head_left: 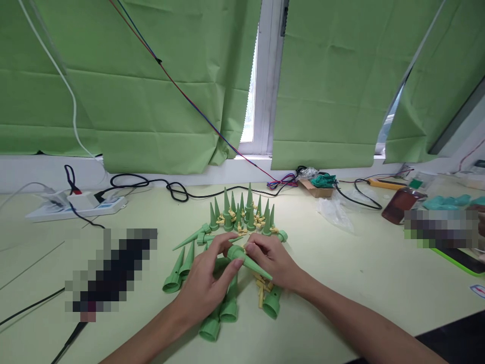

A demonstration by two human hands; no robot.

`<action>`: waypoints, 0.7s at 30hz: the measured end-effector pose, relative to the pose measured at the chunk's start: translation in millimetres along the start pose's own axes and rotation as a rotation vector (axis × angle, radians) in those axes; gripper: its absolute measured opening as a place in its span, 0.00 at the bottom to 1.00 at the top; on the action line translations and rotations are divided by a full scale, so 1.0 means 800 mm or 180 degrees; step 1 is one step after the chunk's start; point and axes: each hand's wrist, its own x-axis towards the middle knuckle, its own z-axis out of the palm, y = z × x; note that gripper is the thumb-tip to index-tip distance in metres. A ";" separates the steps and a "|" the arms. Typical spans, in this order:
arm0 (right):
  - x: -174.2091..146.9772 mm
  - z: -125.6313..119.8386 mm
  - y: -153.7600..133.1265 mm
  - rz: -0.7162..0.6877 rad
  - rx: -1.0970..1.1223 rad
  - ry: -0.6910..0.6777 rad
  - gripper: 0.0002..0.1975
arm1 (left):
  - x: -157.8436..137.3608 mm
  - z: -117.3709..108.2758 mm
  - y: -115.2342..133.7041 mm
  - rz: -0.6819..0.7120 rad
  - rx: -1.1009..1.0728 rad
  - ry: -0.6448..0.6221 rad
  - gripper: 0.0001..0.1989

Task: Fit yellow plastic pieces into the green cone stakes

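Note:
My left hand [206, 283] is closed around the collar of a green plastic plant-watering spike [254, 267], its tip pointing to the lower right. Close against that collar, my right hand [273, 259] pinches a small yellow valve piece, mostly hidden by the fingers. Beneath and beside the hands lie loose green spikes [229, 306] with open round ends, and one more spike [272, 304] sits below my right wrist. Several loose yellow valves [261, 287] are scattered next to it. Beyond the hands stands a group of upright green spikes [250, 205] with yellow valves among them.
A power strip [76, 206] with black cables lies at the back left. On the right are a small cardboard box [317, 189], a clear plastic bag [335, 213], a bottle of dark liquid [402, 203] and a yellow-handled tool [386, 184]. Green curtains [162, 111] hang behind the table.

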 end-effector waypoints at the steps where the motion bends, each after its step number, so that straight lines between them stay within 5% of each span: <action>1: -0.001 0.000 0.001 0.0010 0.0009 0.0048 0.19 | 0.001 0.000 0.001 -0.0060 -0.0051 -0.0041 0.18; 12: -0.001 -0.002 0.002 0.0001 -0.0086 0.0166 0.18 | 0.004 0.004 -0.001 -0.0430 -0.0780 -0.0155 0.16; 21: 0.000 0.001 0.005 0.0014 -0.0210 0.0078 0.20 | 0.000 0.005 -0.009 0.0134 -0.0085 -0.0057 0.18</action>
